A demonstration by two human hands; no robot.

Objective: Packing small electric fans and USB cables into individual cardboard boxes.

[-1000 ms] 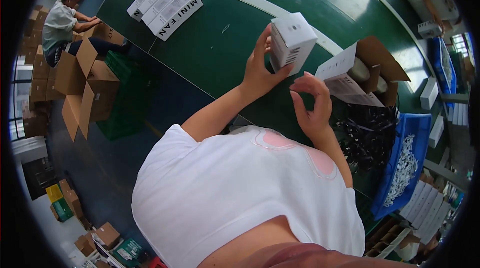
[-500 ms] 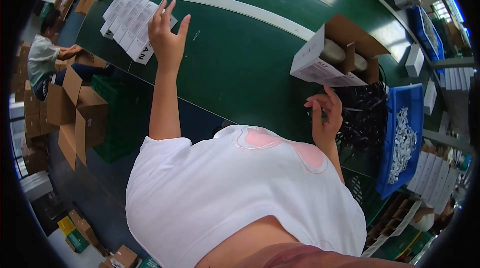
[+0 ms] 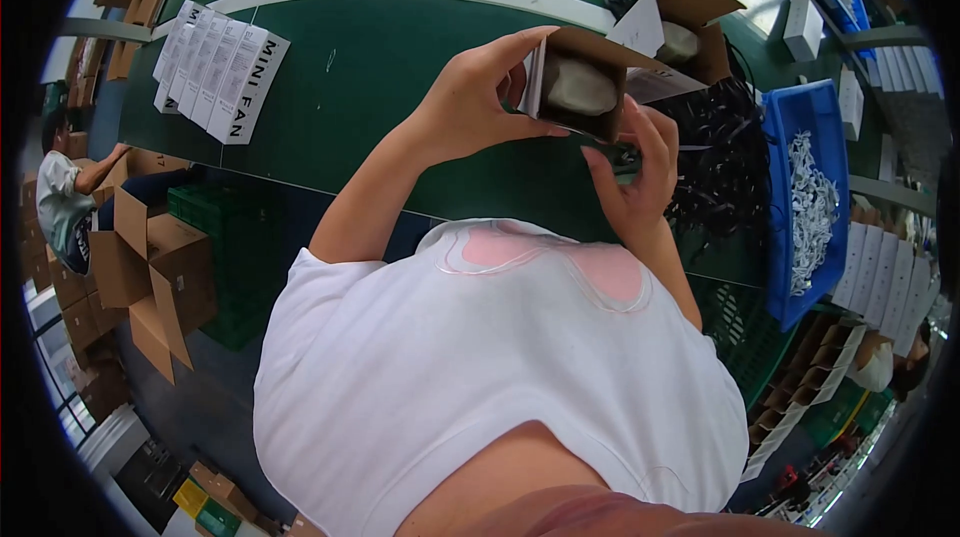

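Observation:
My left hand [image 3: 480, 102] is closed round a small white box with an open top [image 3: 537, 87], holding it over the table. Inside the box, between brown cardboard walls, sits a pale wrapped item [image 3: 582, 89]. My right hand [image 3: 648, 162] is at the box's right side, fingertips by its edge and fingers curled. Between its thumb and fingers is something small and dark that I cannot make out. Just behind stands a second open box [image 3: 650, 27] with a similar pale item [image 3: 679, 43]. A heap of black cords or straps [image 3: 722, 162] lies beside my right hand.
A row of closed white boxes [image 3: 215, 72] stands at the left of the green table [image 3: 380, 47]. On the right is a blue tray [image 3: 780, 237] of small white parts [image 3: 812, 207]. An open carton [image 3: 165, 257] and a seated person [image 3: 65, 187] are at the left.
My left hand has come from the white boxes at left to the open boxes and taken hold of one. My right hand has risen slightly, up to that box's edge.

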